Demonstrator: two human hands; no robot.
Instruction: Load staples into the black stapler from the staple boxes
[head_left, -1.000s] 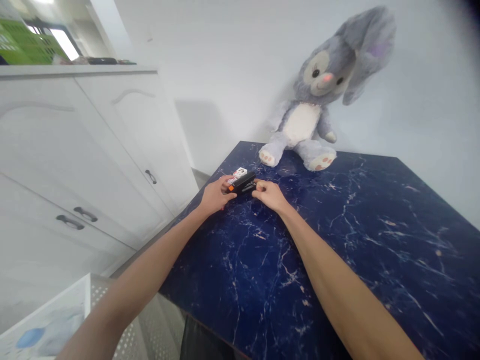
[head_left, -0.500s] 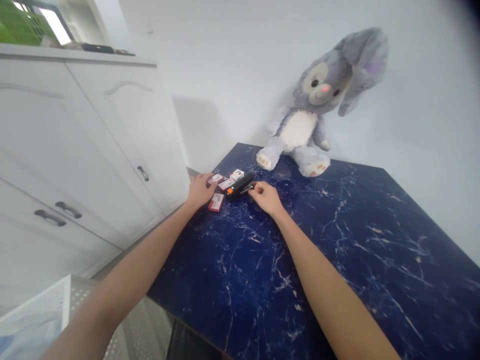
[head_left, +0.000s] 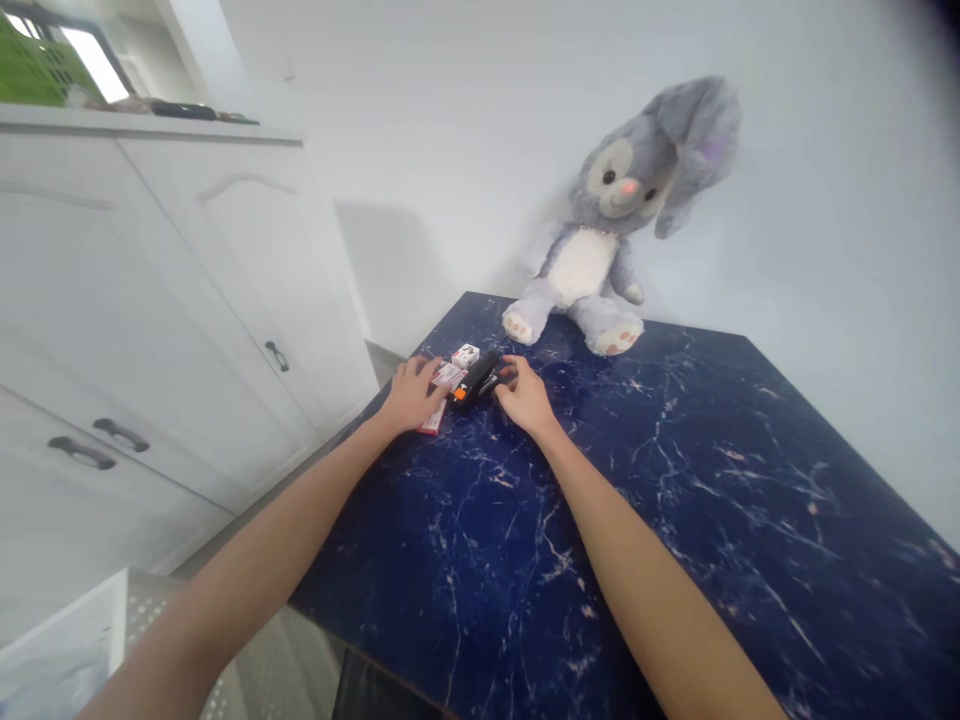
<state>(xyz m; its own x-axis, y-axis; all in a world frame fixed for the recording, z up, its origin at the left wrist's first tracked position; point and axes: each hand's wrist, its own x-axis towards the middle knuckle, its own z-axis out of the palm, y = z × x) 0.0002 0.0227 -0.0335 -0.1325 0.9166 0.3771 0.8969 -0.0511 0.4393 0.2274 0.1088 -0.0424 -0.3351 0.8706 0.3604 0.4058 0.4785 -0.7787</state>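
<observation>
Stapler [head_left: 477, 379] lies unlifted on desk [head_left: 675, 520]; our right hand [head_left: 525, 398] curls loosely against it, left hand [head_left: 411, 394] flat over staple boxes [head_left: 450, 378] beside it.

Blue marbled table [head_left: 675, 520] bears stapler [head_left: 475, 380], staple boxes [head_left: 450, 376] (small), plush rabbit [head_left: 600, 250].

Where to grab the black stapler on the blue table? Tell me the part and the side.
Grip the stapler across its long black body, from above and the right, as the right hand does. It lies flat; the small boxes and the left hand crowd its left.
</observation>
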